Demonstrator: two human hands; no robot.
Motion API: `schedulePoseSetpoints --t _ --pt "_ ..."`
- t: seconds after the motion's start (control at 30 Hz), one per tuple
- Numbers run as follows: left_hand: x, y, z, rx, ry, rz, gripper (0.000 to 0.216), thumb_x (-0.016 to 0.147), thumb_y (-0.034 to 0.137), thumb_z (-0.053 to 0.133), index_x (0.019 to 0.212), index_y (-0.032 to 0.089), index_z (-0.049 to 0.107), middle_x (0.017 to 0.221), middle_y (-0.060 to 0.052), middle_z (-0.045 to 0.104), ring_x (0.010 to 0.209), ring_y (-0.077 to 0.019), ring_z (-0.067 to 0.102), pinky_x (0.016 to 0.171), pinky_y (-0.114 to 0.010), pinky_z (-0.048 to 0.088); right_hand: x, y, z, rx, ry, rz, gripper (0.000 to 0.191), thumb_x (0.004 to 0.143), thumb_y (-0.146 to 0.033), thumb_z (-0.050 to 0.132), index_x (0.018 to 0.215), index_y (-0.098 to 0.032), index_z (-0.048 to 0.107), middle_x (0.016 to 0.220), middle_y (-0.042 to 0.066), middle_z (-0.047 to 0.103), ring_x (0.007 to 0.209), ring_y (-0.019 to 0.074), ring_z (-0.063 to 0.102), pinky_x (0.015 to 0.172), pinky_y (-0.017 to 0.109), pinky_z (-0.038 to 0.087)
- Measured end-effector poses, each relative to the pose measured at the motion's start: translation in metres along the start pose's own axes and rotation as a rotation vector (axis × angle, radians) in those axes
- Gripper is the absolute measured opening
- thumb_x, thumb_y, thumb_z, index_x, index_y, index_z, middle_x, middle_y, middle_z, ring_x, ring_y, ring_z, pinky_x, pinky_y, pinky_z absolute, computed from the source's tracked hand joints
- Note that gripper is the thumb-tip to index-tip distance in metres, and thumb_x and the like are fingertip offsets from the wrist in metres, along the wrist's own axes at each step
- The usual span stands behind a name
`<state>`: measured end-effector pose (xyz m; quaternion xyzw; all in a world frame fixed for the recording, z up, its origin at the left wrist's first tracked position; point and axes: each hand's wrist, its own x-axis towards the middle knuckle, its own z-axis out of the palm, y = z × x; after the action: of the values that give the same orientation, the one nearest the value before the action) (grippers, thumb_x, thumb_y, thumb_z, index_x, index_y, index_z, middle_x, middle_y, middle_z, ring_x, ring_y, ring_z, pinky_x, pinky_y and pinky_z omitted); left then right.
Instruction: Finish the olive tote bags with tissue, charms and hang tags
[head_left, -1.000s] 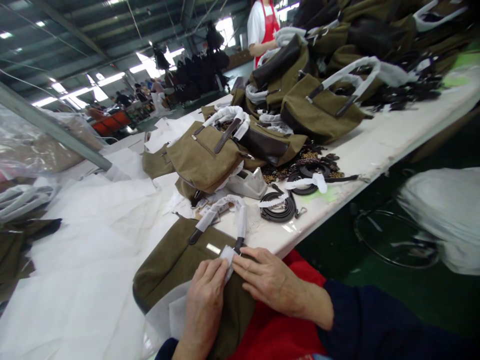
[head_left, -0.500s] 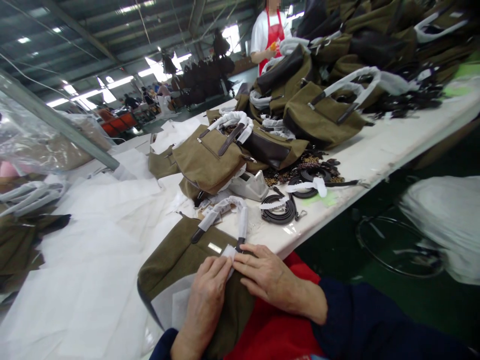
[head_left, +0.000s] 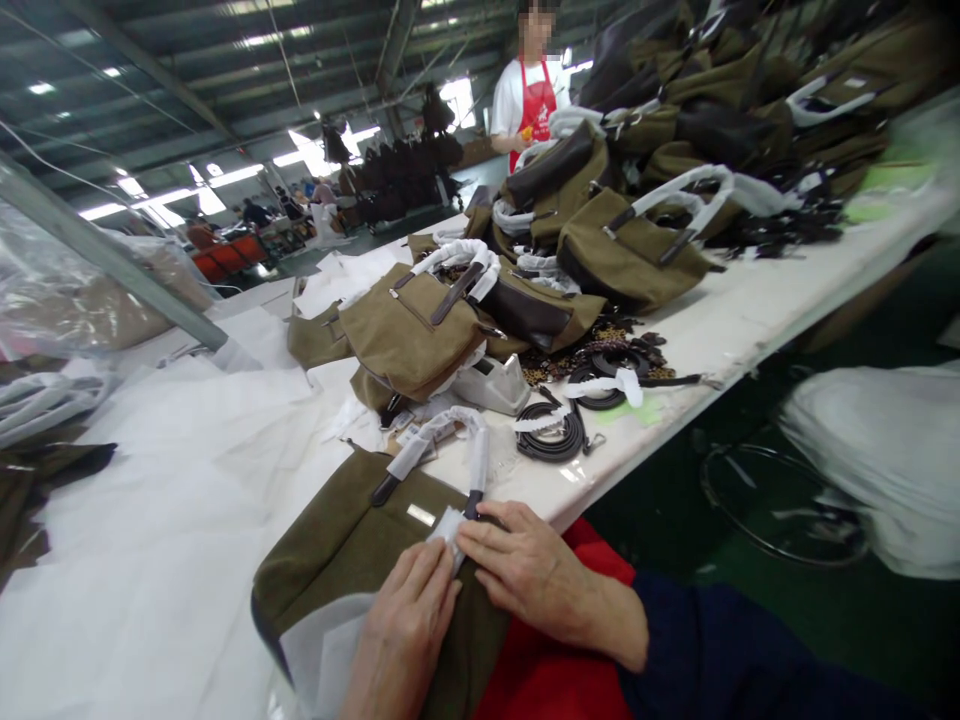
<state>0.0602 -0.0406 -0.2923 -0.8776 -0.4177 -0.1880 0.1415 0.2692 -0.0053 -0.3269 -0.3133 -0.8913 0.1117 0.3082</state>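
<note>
An olive-green handbag lies in front of me at the table's near edge, with a small metal plate on it and its handle wrapped in white, dark at the ends. Beside one handle end is a small piece of white wrapping paper. My left hand presses its fingertips together on this paper from the left. From the right, my right hand has its fingertips on the paper's other edge; the fingers hide part of it. A larger white sheet covers the bag's lower left, partly under my left hand.
White paper sheets are spread over the left of the table. Ahead are finished-looking bags, a tape dispenser and coiled straps. A co-worker in a red apron stands behind the piled bags. Right of the table is a plastic-covered bundle.
The view has shifted slightly. Both hands stay at the paper by the handle end; the left hand sits a little lower, and more of the paper shows between the hands.
</note>
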Motion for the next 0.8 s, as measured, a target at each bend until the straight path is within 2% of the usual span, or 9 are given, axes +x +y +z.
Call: schedulePoseSetpoints --t 0.13,0.23,0.3,0.37,0.4,0.43,0.57,0.7,0.8 --pt "-0.005 -0.009 0.009 0.058 0.04 0.102 0.031 0.1 0.018 0.038 0.106 0.011 0.068 0.105 -0.011 0.072 0.098 -0.0209 0.067 0.084 -0.03 0.061 0.008 -0.004 -0.021 0.09 -0.077 0.013 0.036 0.095 -0.028 0.055 0.129 -0.018 0.058 0.128 0.007 0.062 0.125 0.0249 0.046 0.108 0.042 0.04" --pt "-0.006 -0.016 0.014 0.124 0.048 0.197 0.035 0.101 0.017 0.035 0.101 0.014 0.069 0.103 -0.009 0.074 0.095 -0.0198 0.068 0.081 -0.028 0.06 0.026 0.016 -0.051 0.325 -0.08 0.043 0.033 0.095 -0.032 0.056 0.125 -0.019 0.061 0.126 0.008 0.062 0.117 0.0193 0.054 0.104 0.033 0.044" --pt "-0.007 -0.02 0.017 0.162 0.076 0.251 0.034 0.1 0.015 0.035 0.099 0.015 0.07 0.101 -0.008 0.075 0.092 -0.019 0.069 0.08 -0.027 0.058 0.043 0.046 -0.073 0.448 0.068 0.187 0.029 0.096 -0.034 0.053 0.119 -0.019 0.065 0.121 0.008 0.064 0.109 0.0168 0.059 0.094 0.029 0.048" --pt "-0.008 -0.023 0.019 0.182 0.091 0.289 0.034 0.099 0.012 0.036 0.098 0.016 0.07 0.101 -0.007 0.075 0.093 -0.0187 0.069 0.082 -0.028 0.057 0.062 0.084 -0.092 0.444 0.272 0.445 0.027 0.094 -0.035 0.054 0.11 -0.018 0.068 0.106 0.007 0.067 0.096 0.0167 0.061 0.083 0.027 0.05" --pt "-0.009 -0.024 0.021 0.188 0.093 0.299 0.034 0.098 0.01 0.036 0.098 0.017 0.069 0.102 -0.007 0.075 0.093 -0.0186 0.069 0.082 -0.028 0.056 0.071 0.104 -0.099 0.432 0.331 0.576 0.027 0.093 -0.036 0.055 0.105 -0.017 0.069 0.101 0.006 0.067 0.087 0.0159 0.061 0.076 0.026 0.051" --pt "-0.01 -0.024 0.024 0.195 0.099 0.3 0.035 0.098 0.01 0.035 0.097 0.017 0.069 0.101 -0.006 0.075 0.093 -0.0184 0.069 0.082 -0.028 0.056 0.081 0.122 -0.105 0.418 0.34 0.631 0.029 0.093 -0.036 0.053 0.105 -0.015 0.068 0.096 0.006 0.066 0.081 0.0154 0.06 0.07 0.025 0.051" --pt "-0.013 -0.026 0.034 0.238 0.169 0.304 0.036 0.098 0.01 0.033 0.092 0.018 0.068 0.095 -0.005 0.076 0.084 -0.0178 0.07 0.077 -0.027 0.056 0.113 0.165 -0.115 0.428 0.216 0.698 0.027 0.091 -0.033 0.053 0.099 -0.012 0.068 0.08 0.004 0.064 0.063 0.0115 0.055 0.053 0.02 0.046" --pt "-0.018 -0.028 0.04 0.243 0.167 0.29 0.036 0.099 0.011 0.032 0.096 0.018 0.068 0.099 -0.005 0.076 0.088 -0.018 0.071 0.079 -0.027 0.057 0.135 0.171 -0.115 0.451 0.071 0.739 0.019 0.088 -0.027 0.06 0.083 -0.012 0.069 0.067 0.002 0.061 0.055 0.0098 0.051 0.045 0.017 0.041" --pt "-0.025 -0.029 0.044 0.216 0.113 0.284 0.033 0.097 0.01 0.035 0.099 0.019 0.067 0.107 -0.006 0.074 0.094 -0.0194 0.07 0.082 -0.029 0.057 0.147 0.172 -0.117 0.472 0.007 0.78 0.017 0.084 -0.028 0.066 0.078 -0.012 0.069 0.068 0.004 0.064 0.054 0.0095 0.05 0.044 0.017 0.041"
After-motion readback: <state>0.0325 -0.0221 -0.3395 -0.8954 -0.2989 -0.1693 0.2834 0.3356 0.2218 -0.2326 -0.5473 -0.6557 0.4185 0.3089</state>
